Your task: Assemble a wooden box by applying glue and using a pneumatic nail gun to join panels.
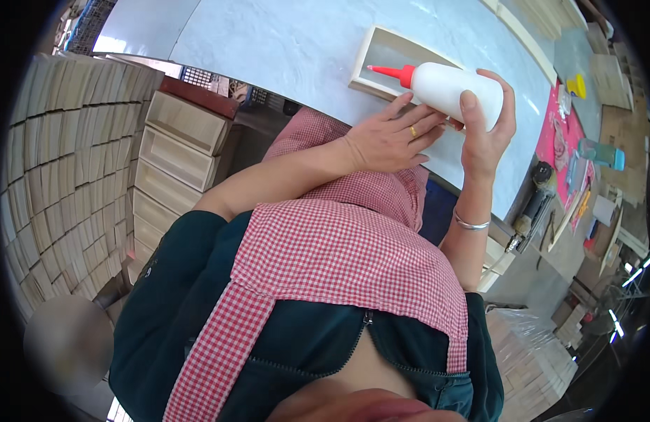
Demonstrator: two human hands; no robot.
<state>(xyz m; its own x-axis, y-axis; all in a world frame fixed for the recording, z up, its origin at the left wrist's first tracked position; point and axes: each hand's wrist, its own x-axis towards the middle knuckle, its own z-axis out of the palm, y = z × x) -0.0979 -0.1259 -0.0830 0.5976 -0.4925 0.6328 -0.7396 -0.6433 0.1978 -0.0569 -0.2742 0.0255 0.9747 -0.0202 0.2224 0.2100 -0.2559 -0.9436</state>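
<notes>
My right hand [483, 126] is wrapped round a white glue bottle [448, 88], the thumb pressed on its near side. The bottle lies tilted almost flat in the air, its red pointed nozzle [392, 72] aimed left. Below the nozzle and bottle, a shallow pale wooden tray-like box [385, 42] rests on the tabletop, partly covered by them. My left hand [392, 137] is open, fingers stretched toward the right and palm down, just below the bottle. A yellow ring is on one finger. Whether its fingertips touch the bottle or the box edge I cannot tell.
The marbled pale table [269, 49] spreads ahead. At left stand stacked wooden boxes [174, 155] and tall piles of wooden slats [65, 176]. On the right, a pink sheet [553, 133], a blue-green bottle [599, 153] and a black-handled power tool [532, 207] lie close by.
</notes>
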